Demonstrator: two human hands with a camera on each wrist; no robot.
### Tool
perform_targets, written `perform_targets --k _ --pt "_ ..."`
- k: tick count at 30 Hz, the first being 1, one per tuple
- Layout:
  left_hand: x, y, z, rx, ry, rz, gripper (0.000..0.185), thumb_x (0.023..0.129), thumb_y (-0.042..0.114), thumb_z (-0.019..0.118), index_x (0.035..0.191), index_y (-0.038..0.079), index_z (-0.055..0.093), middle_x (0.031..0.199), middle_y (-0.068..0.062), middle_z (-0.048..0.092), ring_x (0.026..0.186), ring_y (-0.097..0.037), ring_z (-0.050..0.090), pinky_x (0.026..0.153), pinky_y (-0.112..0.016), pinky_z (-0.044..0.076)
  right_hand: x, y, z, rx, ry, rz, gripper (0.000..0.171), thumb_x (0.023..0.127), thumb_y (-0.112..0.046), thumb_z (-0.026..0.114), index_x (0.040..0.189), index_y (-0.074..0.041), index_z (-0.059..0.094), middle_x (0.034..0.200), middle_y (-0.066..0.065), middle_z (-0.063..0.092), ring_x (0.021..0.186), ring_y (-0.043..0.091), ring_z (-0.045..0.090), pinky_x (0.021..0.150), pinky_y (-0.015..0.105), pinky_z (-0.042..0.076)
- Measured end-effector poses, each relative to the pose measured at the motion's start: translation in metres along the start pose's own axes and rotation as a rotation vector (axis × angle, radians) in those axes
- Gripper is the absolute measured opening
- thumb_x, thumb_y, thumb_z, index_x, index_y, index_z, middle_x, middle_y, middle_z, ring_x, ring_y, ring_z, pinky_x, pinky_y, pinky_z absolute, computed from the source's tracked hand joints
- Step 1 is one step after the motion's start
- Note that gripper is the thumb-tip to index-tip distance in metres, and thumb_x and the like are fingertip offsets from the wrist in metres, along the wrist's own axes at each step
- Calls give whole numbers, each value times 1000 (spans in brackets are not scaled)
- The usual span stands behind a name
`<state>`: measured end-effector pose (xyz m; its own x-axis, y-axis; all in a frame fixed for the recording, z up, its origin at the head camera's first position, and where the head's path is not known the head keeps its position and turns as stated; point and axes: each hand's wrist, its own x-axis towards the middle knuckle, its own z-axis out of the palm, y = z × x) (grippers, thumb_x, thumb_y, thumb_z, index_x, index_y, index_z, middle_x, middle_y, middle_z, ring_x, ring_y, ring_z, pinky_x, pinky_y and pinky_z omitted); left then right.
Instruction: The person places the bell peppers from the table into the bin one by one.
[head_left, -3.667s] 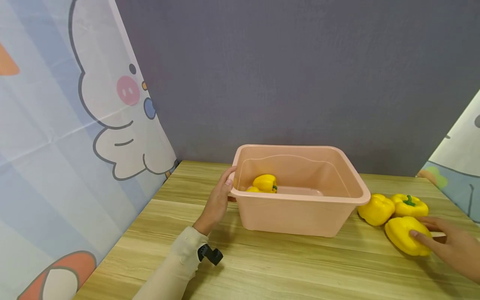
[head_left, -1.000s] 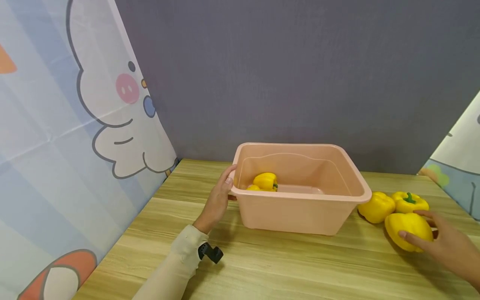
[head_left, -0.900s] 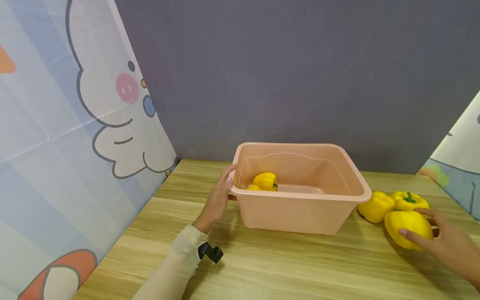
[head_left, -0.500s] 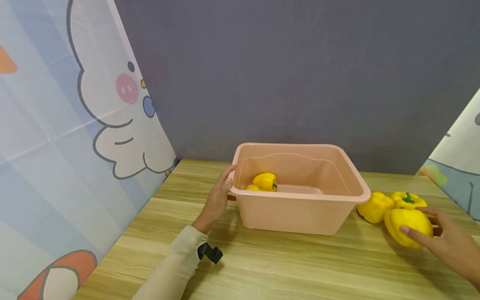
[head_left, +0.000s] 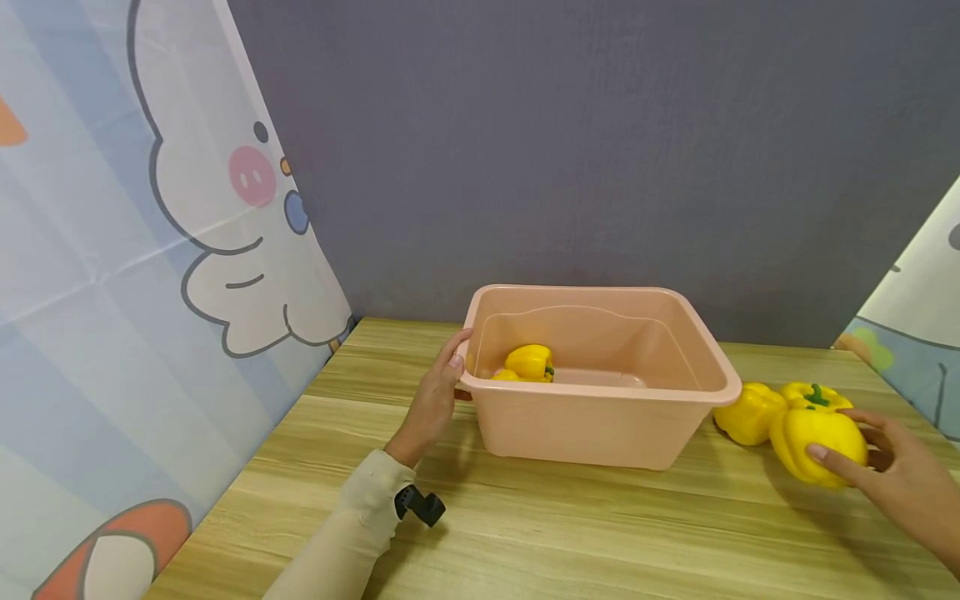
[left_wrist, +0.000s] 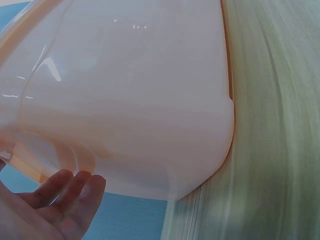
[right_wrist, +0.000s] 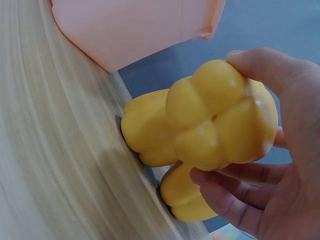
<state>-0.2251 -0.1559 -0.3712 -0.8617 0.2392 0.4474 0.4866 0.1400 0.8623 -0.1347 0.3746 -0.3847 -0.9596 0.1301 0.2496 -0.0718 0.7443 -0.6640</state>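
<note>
Right now the right hand (head_left: 896, 475) has its fingers and thumb curled round a yellow bell pepper (head_left: 817, 433) — in the right wrist view the grip wraps the fruit from the side, with its lobed blossom end (right_wrist: 215, 120) toward the camera. Whether the pepper has cleared the wooden table (head_left: 570, 533) or sits on it, I cannot tell. Its stem is hidden, so the long axis seems to run roughly level, away from the wrist.

The pink plastic tub (head_left: 600, 433) lies to the left of that hand, near but not touching, its open top facing up. So the held pepper sits off the tub's right end, beyond its rim. The right hand is much the nearer one to it.

The left hand (head_left: 435, 400) rests against the tub's left end, fingers fairly straight, fingertips reaching up at the rim; the left wrist view shows the relaxed fingers (left_wrist: 70, 200) just under the tub's curved wall (left_wrist: 140, 100).

Another yellow pepper (head_left: 529, 363) lies inside the tub, at its left end. Two more wait on the table just behind the held one — one on its side (head_left: 746, 412), one with its green stem up (head_left: 813, 394).

Behind stands a grey wall (head_left: 600, 150), with cartoon-printed curtains (head_left: 150, 250) on either side.
</note>
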Motion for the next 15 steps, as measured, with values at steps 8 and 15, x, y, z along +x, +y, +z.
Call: perform_targets --k 8,15 --pt "0 0 0 -2 -1 -1 56 106 40 30 158 21 30 154 -18 39 112 -50 54 83 -65 50 0 0 1 36 30 16 80 98 -21 66 144 22 17 127 54 31 76 -21 36 54 13 45" --pt "2 -1 1 -9 -3 2 55 106 40 30 158 21 31 153 -18 39 112 -50 54 83 -67 50 1 3 2 49 36 24 85 98 -24 66 147 21 13 128 56 30 78 -23 34 54 11 44"
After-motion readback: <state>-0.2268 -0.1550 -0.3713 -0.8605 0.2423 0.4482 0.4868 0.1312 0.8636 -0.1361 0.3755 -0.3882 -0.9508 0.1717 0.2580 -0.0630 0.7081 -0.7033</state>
